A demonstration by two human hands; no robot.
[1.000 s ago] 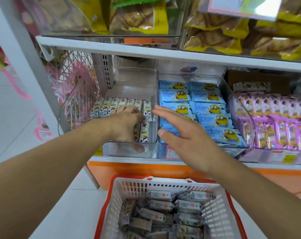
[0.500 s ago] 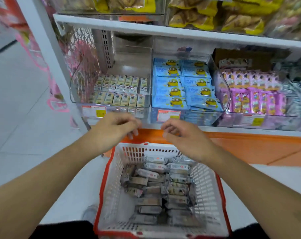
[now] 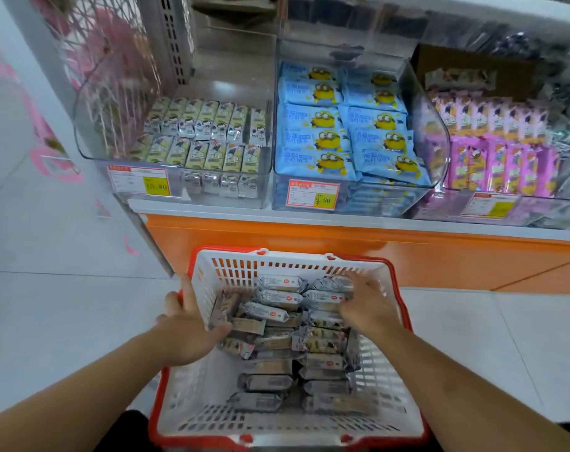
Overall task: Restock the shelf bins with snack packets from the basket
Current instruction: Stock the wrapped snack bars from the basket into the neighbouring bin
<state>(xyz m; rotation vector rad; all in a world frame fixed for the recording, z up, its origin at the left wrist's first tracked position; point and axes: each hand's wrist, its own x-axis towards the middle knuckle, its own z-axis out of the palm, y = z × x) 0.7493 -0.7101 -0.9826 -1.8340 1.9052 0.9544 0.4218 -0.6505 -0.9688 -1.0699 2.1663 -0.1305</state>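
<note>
The left hand [image 3: 192,324] reached into the left side of the basket [image 3: 404,383], its fingers bent over the silver snack packets [image 3: 270,313] there; whether it had closed on one could not be told, though the thumb lay near the basket's left wall. A clean grip would mean gathering several packets lying the same way, so they could go into the bin as a row rather than a clump.

The packets lay heaped in the middle of the basket, on the floor below the shelf. Above, the left shelf bin [image 3: 257,194] held matching packets standing in two rows at its front, with bare space behind; that looked the likely target.

The right hand [image 3: 362,305] rested on packets near the basket's far right corner, fingers spread and curling onto them, no packet plainly lifted. It would do best to square up its bunch before lifting, since the glossy wrappers would probably slide. The blue packets [image 3: 345,125] in the next bin needed nothing.
</note>
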